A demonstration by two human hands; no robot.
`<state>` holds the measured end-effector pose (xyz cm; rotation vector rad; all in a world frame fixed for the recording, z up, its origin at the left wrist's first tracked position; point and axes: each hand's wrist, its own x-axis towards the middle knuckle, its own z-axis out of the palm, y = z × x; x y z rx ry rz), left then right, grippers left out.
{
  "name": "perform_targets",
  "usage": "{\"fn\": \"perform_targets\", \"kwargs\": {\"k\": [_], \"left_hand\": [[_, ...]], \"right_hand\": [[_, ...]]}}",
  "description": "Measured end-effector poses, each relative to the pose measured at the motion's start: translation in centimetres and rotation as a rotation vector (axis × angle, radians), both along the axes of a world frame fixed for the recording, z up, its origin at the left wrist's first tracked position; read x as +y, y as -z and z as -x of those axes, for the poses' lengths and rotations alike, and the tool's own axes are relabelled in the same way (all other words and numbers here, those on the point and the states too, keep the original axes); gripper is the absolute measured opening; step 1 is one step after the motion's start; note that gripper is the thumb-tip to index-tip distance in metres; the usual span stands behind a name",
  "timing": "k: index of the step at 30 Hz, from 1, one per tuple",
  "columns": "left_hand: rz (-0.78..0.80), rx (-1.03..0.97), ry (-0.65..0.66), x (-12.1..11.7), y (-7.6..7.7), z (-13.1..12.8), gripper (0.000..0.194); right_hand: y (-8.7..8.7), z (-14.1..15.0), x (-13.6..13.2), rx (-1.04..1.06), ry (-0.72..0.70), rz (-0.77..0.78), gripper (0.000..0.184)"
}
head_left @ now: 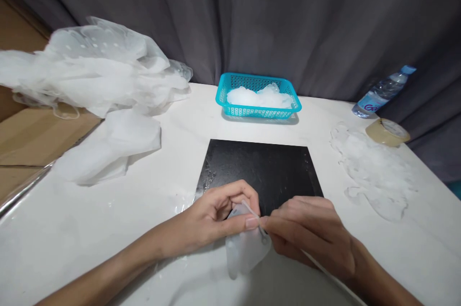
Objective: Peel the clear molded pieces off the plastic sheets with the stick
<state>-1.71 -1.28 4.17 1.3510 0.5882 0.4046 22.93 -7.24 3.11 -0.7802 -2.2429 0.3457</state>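
My left hand (216, 214) pinches the top of a small translucent white pouch (243, 248) at the near edge of a black mat (262, 166). My right hand (309, 234) is closed beside it, its fingertips meeting the left thumb at the pouch's upper edge, where a thin white strip shows. What the right fingers grip is too small to name. The pouch hangs down over the white table (72, 234) between the two hands.
A turquoise basket (257, 111) with white translucent pieces stands behind the mat. White gauzy fabric (97, 70) is heaped at the left over cardboard. At the right lie clear plastic pieces (374, 171), a tape roll (387, 132) and a water bottle (382, 92).
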Motion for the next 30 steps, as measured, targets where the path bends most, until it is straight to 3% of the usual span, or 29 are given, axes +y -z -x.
{"fn": "perform_targets", "kwargs": {"k": [8,12,22,30], "left_hand": [[-0.016,0.122,0.089,-0.4,-0.7,0.0,0.013],[-0.028,0.115,0.062,-0.3,-0.7,0.4,0.018],[0.017,0.044,0.086,0.0,-1.0,0.3,0.017],[0.030,0.017,0.085,-0.1,-0.5,0.3,0.022]], "right_hand": [[-0.8,0.5,0.8,0.099,0.156,-0.025,0.011],[-1.4,0.3,0.5,0.100,0.097,0.015,0.017],[-0.5,0.6,0.1,0.095,-0.020,-0.053,0.024],[-0.6,0.7,0.1,0.102,-0.013,-0.083,0.024]]}}
